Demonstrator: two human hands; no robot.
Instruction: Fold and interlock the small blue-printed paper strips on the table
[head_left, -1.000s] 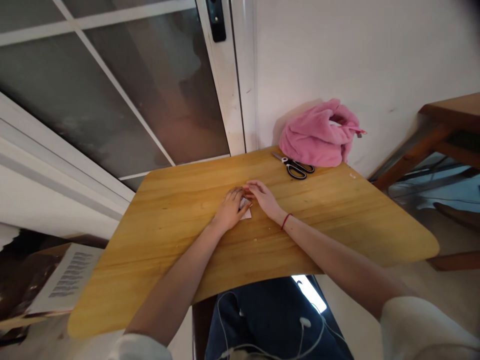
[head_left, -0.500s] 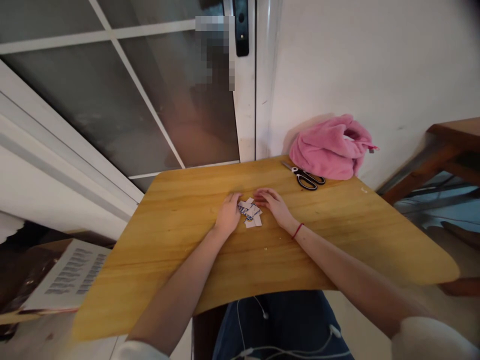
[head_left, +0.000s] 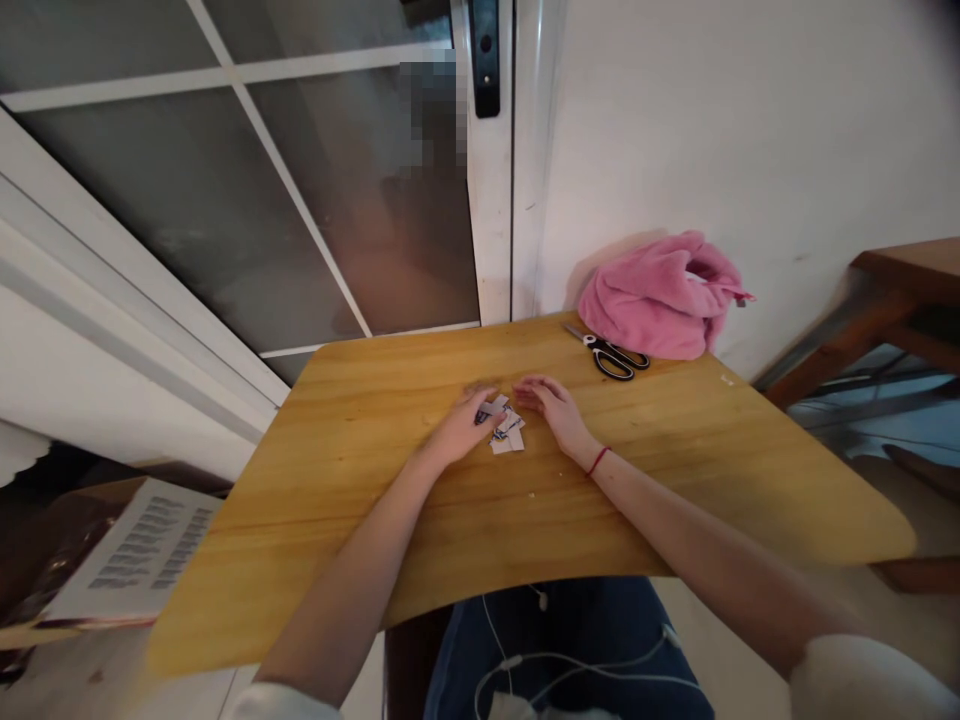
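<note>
Curving the left hand (head_left: 463,424) over the left side of the paper pieces (head_left: 511,430) on the tabletop (head_left: 322,430), with its grip impossible to tell, while holding the right hand (head_left: 553,408) loosely uncurled, empty, farther off to their right.

A second ago your left grip (head_left: 463,427) hid most of the paper scraps (head_left: 510,436), close against your right grip (head_left: 553,410); now they've parted, baring the pile, your left thumb over its edge.

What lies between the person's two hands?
In the head view, overlapping white-and-blue paper pieces lie on the table between the left hand and right hand.
</note>
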